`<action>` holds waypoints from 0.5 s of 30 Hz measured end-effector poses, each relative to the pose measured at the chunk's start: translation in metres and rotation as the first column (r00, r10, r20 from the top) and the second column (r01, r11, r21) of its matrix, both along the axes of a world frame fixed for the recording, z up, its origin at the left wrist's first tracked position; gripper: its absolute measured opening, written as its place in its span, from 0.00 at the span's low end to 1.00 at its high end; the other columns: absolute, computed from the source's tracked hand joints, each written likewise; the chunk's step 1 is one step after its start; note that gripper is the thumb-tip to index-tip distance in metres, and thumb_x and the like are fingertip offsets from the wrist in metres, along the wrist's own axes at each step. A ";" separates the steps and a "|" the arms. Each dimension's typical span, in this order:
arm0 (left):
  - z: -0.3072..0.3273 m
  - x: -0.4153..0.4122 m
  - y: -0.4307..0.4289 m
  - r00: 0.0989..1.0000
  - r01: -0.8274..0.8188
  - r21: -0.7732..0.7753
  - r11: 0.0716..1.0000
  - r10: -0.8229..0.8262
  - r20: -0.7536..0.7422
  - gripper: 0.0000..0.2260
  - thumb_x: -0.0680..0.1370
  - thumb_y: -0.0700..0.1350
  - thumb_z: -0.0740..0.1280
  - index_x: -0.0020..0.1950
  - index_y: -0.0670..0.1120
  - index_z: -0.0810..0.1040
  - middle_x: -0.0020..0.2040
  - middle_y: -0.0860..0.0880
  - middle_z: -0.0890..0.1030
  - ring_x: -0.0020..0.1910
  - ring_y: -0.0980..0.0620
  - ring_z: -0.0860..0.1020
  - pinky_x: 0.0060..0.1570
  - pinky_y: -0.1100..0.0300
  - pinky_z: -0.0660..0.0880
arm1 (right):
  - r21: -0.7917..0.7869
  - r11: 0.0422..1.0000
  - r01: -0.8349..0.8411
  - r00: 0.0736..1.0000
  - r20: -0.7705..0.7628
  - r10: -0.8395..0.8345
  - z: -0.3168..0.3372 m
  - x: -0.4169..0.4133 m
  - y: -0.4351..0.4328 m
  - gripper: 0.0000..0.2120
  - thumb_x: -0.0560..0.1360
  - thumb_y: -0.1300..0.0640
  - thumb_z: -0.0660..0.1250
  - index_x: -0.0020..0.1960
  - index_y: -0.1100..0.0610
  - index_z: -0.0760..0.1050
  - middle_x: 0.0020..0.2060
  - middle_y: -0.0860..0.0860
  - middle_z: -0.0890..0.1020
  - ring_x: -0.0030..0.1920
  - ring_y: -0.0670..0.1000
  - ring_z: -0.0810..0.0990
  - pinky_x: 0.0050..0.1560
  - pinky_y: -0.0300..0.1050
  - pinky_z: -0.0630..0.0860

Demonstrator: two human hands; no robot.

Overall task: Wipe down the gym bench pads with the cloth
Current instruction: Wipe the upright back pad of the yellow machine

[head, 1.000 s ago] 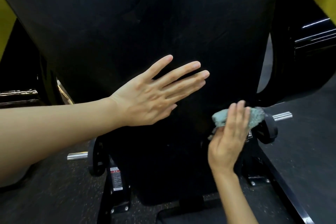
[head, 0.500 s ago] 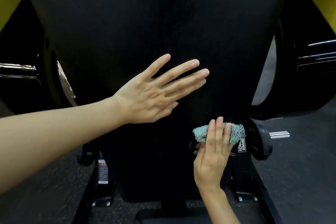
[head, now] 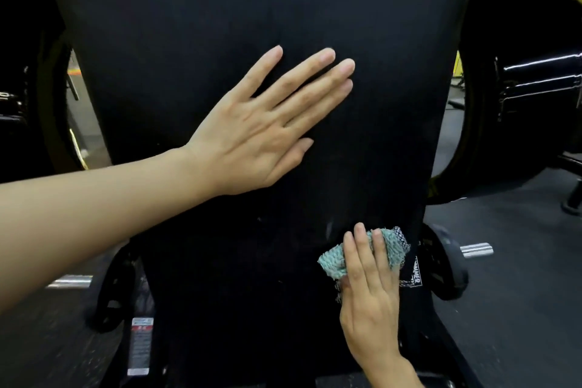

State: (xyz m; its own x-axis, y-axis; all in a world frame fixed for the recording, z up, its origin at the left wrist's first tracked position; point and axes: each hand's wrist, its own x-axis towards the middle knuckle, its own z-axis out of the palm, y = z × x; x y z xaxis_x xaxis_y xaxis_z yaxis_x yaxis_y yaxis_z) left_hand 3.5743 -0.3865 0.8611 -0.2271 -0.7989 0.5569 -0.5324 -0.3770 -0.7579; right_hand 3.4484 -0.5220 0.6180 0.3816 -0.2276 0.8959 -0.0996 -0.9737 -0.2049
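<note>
Nearest to me, in the lower right of the frame, my right hand [head: 368, 302] lies with straight fingers flat over the bunched teal knitted cloth [head: 332, 263] and presses it against the lower right edge of the broad black upholstered bench pad [head: 220, 25]. The thumb is hidden, so I cannot tell whether it tucks under the cloth. A white-lettered label on the frame sits just beside the cloth's right end.

Further up, at the centre of the frame, my left hand [head: 261, 135] rests palm-down on the pad with its fingers spread and straight, pointing to the upper right, holding nothing. The two hands are well apart, the left above and left of the right.

The pad's long axis runs from the bottom of the frame to the top, narrow by the cloth and widening upward. Nearly all of its face lies up and to the left of the cloth, so I judge the next stroke belongs to the right hand, going upward or across beneath the left.

The pad looks matte and dark, with faint pale smears near the top centre and a small streak just above the cloth.

Beyond it, a chrome peg [head: 476, 250] juts out over the dark rubber floor [head: 519, 309] at the right.
</note>
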 end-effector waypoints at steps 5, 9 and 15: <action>-0.022 0.003 0.003 0.999 0.046 -0.041 0.998 -0.046 -0.008 0.28 0.83 0.50 0.49 0.81 0.42 0.48 0.81 0.45 0.50 0.80 0.47 0.48 0.78 0.44 0.46 | -0.035 0.999 0.027 0.996 0.090 -0.024 -0.026 0.006 0.001 0.32 0.79 0.62 0.53 0.81 0.49 0.49 0.80 0.42 0.52 0.79 0.50 0.52 0.75 0.59 0.56; -0.037 0.008 0.008 0.998 0.069 -0.035 0.997 -0.068 0.017 0.28 0.83 0.51 0.48 0.81 0.42 0.48 0.81 0.45 0.50 0.80 0.48 0.48 0.78 0.44 0.47 | -0.041 0.999 0.007 0.980 0.198 0.001 0.007 0.013 -0.010 0.26 0.81 0.63 0.53 0.79 0.56 0.55 0.79 0.48 0.57 0.79 0.53 0.55 0.75 0.62 0.58; -0.046 0.013 0.018 0.994 0.107 0.014 0.994 -0.108 0.035 0.27 0.84 0.51 0.47 0.81 0.43 0.50 0.81 0.46 0.50 0.80 0.49 0.48 0.78 0.44 0.48 | -0.021 0.999 -0.044 0.957 0.287 0.048 0.113 0.015 -0.047 0.23 0.84 0.60 0.50 0.78 0.60 0.57 0.78 0.54 0.58 0.79 0.52 0.49 0.79 0.49 0.50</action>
State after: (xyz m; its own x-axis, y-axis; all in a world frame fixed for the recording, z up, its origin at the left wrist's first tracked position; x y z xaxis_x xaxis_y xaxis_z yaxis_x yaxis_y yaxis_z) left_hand 3.5869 -0.3686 0.8150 -0.3318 -0.7753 0.5375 -0.5418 -0.3098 -0.7813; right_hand 3.4632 -0.5693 0.7312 0.1171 -0.2024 0.9723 0.0065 -0.9788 -0.2045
